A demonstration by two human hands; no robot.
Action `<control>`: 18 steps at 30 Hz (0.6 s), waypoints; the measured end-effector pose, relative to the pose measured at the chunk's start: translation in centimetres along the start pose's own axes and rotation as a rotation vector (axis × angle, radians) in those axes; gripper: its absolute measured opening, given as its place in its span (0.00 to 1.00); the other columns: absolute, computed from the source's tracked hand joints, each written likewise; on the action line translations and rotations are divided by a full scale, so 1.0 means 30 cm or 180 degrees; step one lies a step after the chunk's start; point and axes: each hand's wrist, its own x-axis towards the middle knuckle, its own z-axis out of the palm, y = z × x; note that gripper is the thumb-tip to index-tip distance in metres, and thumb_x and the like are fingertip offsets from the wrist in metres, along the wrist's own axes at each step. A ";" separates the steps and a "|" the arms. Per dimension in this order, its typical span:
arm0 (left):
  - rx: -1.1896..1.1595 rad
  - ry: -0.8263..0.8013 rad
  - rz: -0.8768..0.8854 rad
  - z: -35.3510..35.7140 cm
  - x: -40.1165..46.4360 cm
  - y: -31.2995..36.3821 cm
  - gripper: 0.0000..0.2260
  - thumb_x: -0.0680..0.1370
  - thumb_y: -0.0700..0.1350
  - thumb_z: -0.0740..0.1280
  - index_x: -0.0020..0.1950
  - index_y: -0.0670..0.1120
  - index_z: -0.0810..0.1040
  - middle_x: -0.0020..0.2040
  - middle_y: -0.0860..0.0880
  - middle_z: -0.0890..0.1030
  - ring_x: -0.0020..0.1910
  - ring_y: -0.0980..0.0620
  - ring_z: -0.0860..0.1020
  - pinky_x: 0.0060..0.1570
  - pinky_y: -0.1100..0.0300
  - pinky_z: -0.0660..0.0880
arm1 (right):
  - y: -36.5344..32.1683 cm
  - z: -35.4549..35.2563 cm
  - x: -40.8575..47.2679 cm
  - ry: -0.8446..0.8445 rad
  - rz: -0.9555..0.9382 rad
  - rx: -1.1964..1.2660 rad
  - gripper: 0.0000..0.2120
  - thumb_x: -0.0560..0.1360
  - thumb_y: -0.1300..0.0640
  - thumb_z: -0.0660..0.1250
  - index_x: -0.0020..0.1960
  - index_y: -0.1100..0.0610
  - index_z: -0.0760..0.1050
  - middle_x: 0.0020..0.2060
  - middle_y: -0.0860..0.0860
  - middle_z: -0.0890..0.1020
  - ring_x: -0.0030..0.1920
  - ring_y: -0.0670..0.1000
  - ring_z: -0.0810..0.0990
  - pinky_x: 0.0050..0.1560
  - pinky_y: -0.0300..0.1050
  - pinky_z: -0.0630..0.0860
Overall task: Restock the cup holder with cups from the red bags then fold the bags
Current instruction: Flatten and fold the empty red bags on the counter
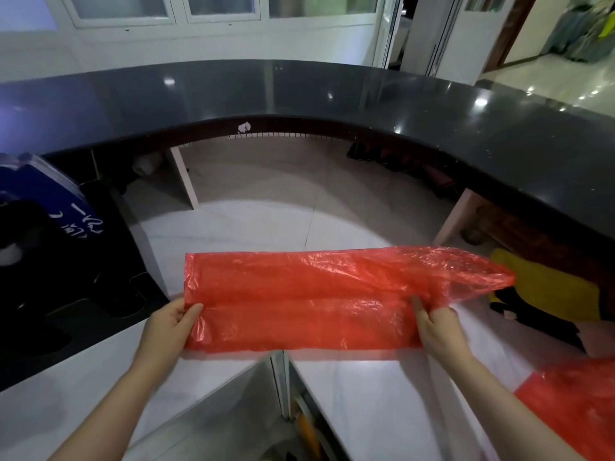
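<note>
— What have we got hold of?
— Our left hand (169, 322) pinches one end of the red bag (309, 301), our right hand (437, 329) grips the other; it hangs stretched flat between them above the white counter (376, 394).
— And beyond?
— A second red bag (579, 404) (lower right), then the curved dark countertop (299, 91).

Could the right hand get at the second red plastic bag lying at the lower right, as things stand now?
Probably not yet: the right hand is pinching the long red plastic bag stretched between both hands. The second red plastic bag lies close beside that forearm with nothing over it.
</note>
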 end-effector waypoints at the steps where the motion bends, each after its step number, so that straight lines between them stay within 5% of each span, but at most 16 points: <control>1: 0.0179 -0.0017 -0.0010 0.003 0.003 -0.005 0.06 0.78 0.44 0.67 0.45 0.54 0.82 0.37 0.55 0.85 0.35 0.57 0.82 0.37 0.63 0.78 | -0.007 0.004 0.008 -0.0025 -0.0004 -0.0092 0.20 0.80 0.46 0.58 0.38 0.61 0.72 0.31 0.57 0.75 0.42 0.64 0.79 0.37 0.46 0.62; 3: 0.0417 0.0023 -0.0071 0.010 0.008 -0.022 0.04 0.78 0.47 0.67 0.47 0.56 0.81 0.38 0.55 0.84 0.38 0.55 0.83 0.41 0.54 0.78 | -0.018 0.017 0.021 -0.0020 -0.0031 -0.0232 0.19 0.79 0.45 0.60 0.39 0.60 0.71 0.36 0.60 0.79 0.45 0.64 0.80 0.39 0.46 0.64; 8: 0.0621 0.0353 -0.0319 0.029 0.015 -0.040 0.09 0.78 0.52 0.65 0.55 0.52 0.77 0.47 0.53 0.84 0.46 0.51 0.82 0.40 0.56 0.74 | -0.007 0.035 0.017 0.0354 0.0056 -0.0314 0.17 0.80 0.44 0.57 0.56 0.56 0.74 0.49 0.61 0.82 0.51 0.65 0.78 0.46 0.50 0.69; 18: 0.0731 0.0322 0.0221 0.101 0.000 0.061 0.21 0.77 0.44 0.65 0.69 0.55 0.65 0.65 0.52 0.74 0.59 0.48 0.75 0.53 0.52 0.71 | -0.010 0.043 0.002 0.0393 -0.0144 -0.0126 0.12 0.81 0.52 0.57 0.40 0.52 0.68 0.39 0.56 0.79 0.43 0.63 0.77 0.39 0.48 0.64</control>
